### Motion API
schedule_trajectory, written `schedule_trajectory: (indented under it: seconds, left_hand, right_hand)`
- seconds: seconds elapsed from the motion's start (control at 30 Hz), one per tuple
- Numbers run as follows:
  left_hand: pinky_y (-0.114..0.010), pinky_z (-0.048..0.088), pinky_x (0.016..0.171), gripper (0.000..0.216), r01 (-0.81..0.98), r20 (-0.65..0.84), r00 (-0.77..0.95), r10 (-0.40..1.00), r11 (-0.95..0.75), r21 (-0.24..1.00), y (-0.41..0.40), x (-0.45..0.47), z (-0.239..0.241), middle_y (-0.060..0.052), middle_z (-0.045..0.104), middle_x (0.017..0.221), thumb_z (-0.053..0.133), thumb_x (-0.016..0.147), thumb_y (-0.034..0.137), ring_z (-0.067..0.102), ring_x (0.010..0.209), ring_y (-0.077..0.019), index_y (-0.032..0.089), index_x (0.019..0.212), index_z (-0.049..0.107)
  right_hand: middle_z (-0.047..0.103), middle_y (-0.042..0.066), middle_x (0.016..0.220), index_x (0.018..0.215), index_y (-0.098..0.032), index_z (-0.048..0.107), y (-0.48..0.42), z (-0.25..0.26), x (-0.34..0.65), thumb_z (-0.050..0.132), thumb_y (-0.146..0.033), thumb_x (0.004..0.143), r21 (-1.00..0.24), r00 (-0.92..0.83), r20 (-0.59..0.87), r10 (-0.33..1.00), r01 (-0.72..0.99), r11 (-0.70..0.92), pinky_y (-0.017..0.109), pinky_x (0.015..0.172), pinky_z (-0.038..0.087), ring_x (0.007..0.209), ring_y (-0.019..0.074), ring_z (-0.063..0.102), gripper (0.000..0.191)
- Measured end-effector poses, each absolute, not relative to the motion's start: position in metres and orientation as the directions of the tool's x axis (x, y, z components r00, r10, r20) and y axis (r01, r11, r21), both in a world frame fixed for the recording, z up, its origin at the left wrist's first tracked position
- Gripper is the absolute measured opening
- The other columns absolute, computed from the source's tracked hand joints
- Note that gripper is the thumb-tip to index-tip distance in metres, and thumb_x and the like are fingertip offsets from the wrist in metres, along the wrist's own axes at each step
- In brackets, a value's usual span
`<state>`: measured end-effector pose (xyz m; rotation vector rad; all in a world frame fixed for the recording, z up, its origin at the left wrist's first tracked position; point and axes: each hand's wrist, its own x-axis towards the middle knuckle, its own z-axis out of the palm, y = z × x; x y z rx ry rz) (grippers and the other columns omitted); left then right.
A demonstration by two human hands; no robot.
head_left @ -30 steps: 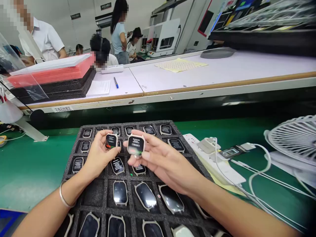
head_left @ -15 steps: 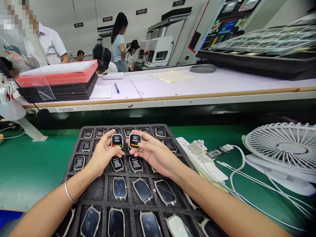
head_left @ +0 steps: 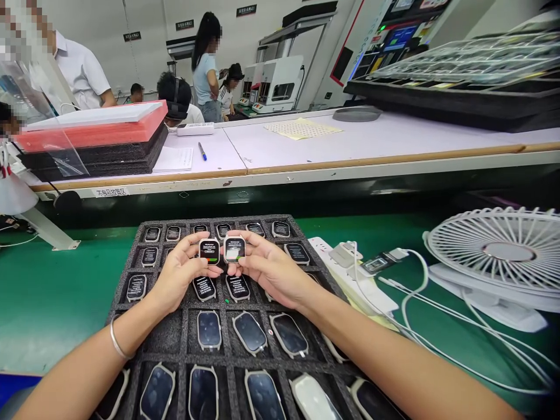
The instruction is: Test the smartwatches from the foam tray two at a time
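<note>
Two strapless smartwatches with lit screens are held up side by side over a dark foam tray. My left hand is closed on the left smartwatch, thumb at its lower edge and fingers behind. The right smartwatch sits in my right hand, with the thumb at its lower right corner. Below them, more watches lie in the tray's compartments. The far rows show lit text, such as this watch; the nearer ones, such as this dark-screened watch, are unlit. One watch lies pale side up.
A white fan and a power strip with white cables stand right of the tray. Behind runs a raised shelf bearing stacked foam, a pen and black trays. Several people are in the background.
The two watches have come closer together, nearly touching. A white patch now shows on the right watch's screen where orange and green were. The whole view has shifted slightly.
</note>
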<state>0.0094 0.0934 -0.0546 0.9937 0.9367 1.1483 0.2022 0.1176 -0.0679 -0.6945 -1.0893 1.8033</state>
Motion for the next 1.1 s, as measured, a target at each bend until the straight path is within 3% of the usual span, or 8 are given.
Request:
schedule_trajectory:
  seconds: [0.27, 0.7, 1.1]
  left_hand:
    - [-0.032, 0.059, 0.074, 0.055, -0.273, -0.068, 0.150, 0.986, 0.107, 0.956, 0.0931, 0.0089, -0.0533, -0.005, 0.070, 0.105, 0.072, 0.072, 0.022, 0.073, 0.071, -0.0161, 0.017, 0.124, 0.055]
    - [-0.033, 0.058, 0.074, 0.057, -0.239, -0.072, 0.159, 0.985, 0.109, 0.965, 0.0934, 0.0088, -0.0551, -0.008, 0.071, 0.108, 0.073, 0.071, 0.023, 0.073, 0.070, -0.0161, 0.017, 0.124, 0.055]
    - [-0.032, 0.058, 0.075, 0.058, -0.239, -0.087, 0.129, 0.988, 0.116, 0.964, 0.0924, 0.0125, -0.0507, -0.005, 0.071, 0.105, 0.066, 0.066, 0.009, 0.073, 0.070, -0.0160, 0.018, 0.122, 0.058]
  right_hand:
    - [0.072, 0.001, 0.101, 0.115, -0.023, 0.059, 0.1184, -0.0669, 0.2035, 0.068, -0.010, 0.067, -0.913, -0.423, -0.001, 0.906, -0.370, -0.174, 0.029, 0.069, 0.050, 0.069, 0.0120, 0.067, 0.051]
    - [0.071, 0.001, 0.099, 0.115, -0.023, 0.060, 0.1165, -0.0642, 0.2031, 0.067, -0.010, 0.067, -0.920, -0.422, 0.001, 0.906, -0.356, -0.165, 0.031, 0.071, 0.050, 0.070, 0.0134, 0.066, 0.050]
    - [0.071, 0.000, 0.093, 0.113, -0.023, 0.061, 0.1154, -0.0607, 0.2009, 0.067, -0.010, 0.067, -0.921, -0.408, 0.015, 0.913, -0.360, -0.146, 0.030, 0.069, 0.052, 0.068, 0.0130, 0.067, 0.049]
